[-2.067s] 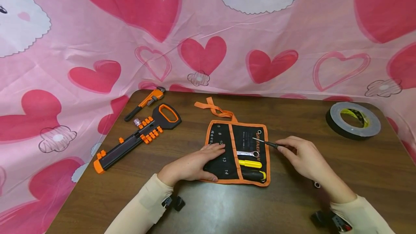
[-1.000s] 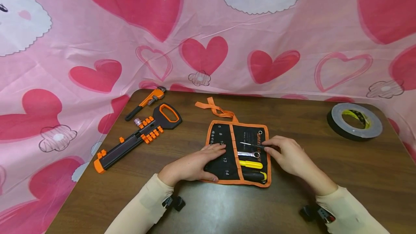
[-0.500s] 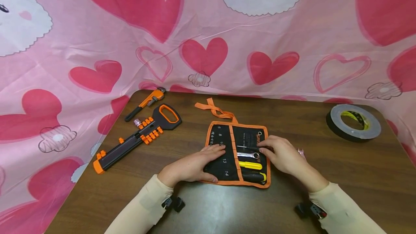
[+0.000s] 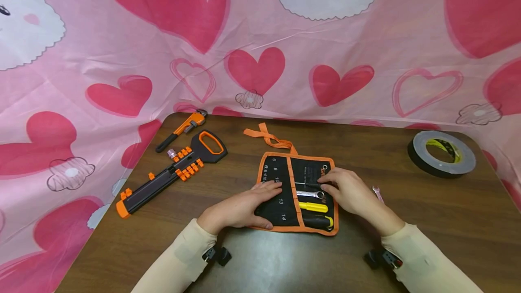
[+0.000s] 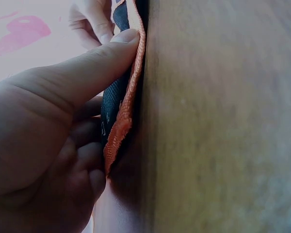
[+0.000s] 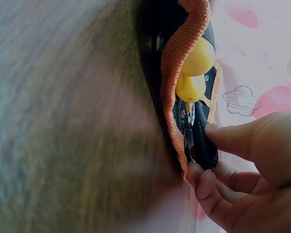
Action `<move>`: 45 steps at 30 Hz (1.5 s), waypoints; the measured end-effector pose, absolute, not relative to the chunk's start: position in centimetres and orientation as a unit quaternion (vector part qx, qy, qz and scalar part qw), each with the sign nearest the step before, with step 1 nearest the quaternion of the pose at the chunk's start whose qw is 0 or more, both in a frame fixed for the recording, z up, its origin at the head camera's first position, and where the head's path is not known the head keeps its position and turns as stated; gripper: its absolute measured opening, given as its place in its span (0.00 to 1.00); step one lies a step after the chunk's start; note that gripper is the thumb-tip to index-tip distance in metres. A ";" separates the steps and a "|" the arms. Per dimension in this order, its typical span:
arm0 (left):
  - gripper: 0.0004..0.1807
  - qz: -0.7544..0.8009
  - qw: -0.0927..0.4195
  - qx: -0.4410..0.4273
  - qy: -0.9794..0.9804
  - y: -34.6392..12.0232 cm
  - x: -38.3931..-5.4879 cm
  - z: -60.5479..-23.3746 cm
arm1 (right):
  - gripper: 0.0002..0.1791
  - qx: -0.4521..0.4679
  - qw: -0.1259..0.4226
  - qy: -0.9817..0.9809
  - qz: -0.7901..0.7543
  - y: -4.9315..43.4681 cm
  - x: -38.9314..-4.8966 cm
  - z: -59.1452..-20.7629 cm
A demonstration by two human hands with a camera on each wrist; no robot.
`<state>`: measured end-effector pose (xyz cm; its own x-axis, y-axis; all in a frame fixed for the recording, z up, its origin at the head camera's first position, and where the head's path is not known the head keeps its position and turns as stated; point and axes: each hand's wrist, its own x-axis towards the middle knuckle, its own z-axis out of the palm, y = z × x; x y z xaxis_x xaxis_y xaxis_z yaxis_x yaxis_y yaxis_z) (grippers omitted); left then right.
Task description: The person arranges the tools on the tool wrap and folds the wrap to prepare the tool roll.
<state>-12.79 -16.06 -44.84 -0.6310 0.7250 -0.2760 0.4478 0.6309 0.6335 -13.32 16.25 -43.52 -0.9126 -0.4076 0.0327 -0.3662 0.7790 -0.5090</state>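
Note:
A black fabric tool pouch (image 4: 273,163) with orange trim lies unfolded on the table, its left panel printed with sizes. My left hand (image 4: 238,206) rests on that panel, fingers straight, thumb along the near trim. Over the right panel, my right hand (image 4: 350,192) pinches the black handle of a thin screwdriver (image 6: 203,141). Its slim metal shaft points left at the pocket edge. Just nearer me in the pockets sit a ring-ended wrench (image 4: 311,194), a yellow-handled tool (image 4: 313,207) and a tool with a black and yellow handle (image 4: 319,221).
Left of the pouch lie an orange pipe wrench (image 4: 183,128) and a long black holder (image 4: 152,190) with orange clips and a handle. A tape roll (image 4: 466,158) sits at the far right. Partly behind my right wrist is a small wrench (image 4: 377,193). An orange tie (image 4: 277,140) trails behind the pouch.
My right hand has carried the screwdriver left and nearer me, from the pouch's right edge to over its right panel. The small wrench has come into sight. My left hand stays put.

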 end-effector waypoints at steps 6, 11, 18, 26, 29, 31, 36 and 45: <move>0.51 0.265 0.264 0.338 0.864 -16.0 -12.8 -44.8 | 0.11 -0.177 0.059 0.944 -0.272 15.9 -13.6 -43.6; 0.51 0.262 0.260 0.339 0.865 -16.0 -12.9 -44.9 | 0.10 -0.153 0.071 0.944 -0.283 15.7 -13.8 -43.7; 0.51 0.265 0.266 0.336 0.864 -16.0 -12.8 -44.7 | 0.09 -0.162 0.066 0.944 -0.279 15.5 -14.0 -43.9; 0.51 0.269 0.273 0.333 0.862 -16.0 -12.8 -44.6 | 0.10 -0.168 0.074 0.944 -0.275 15.0 -14.3 -44.1; 0.51 0.268 0.273 0.332 0.862 -16.0 -12.8 -44.6 | 0.10 -0.176 0.067 0.942 -0.277 14.9 -14.3 -44.1; 0.51 0.266 0.272 0.332 0.863 -16.0 -12.8 -44.7 | 0.10 -0.179 0.064 0.941 -0.280 14.9 -14.4 -44.1; 0.51 0.265 0.271 0.333 0.864 -16.0 -12.8 -44.7 | 0.10 -0.177 0.066 0.939 -0.289 14.7 -14.5 -44.3; 0.51 0.264 0.271 0.332 0.864 -16.0 -12.8 -44.7 | 0.09 -0.172 0.074 0.939 -0.289 14.3 -14.9 -44.2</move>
<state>-12.80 -15.98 -44.65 -0.6331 0.7168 -0.2923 0.4305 0.6398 0.6367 -14.86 14.25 -44.21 -0.9299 -0.3657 -0.0392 -0.2804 0.7739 -0.5679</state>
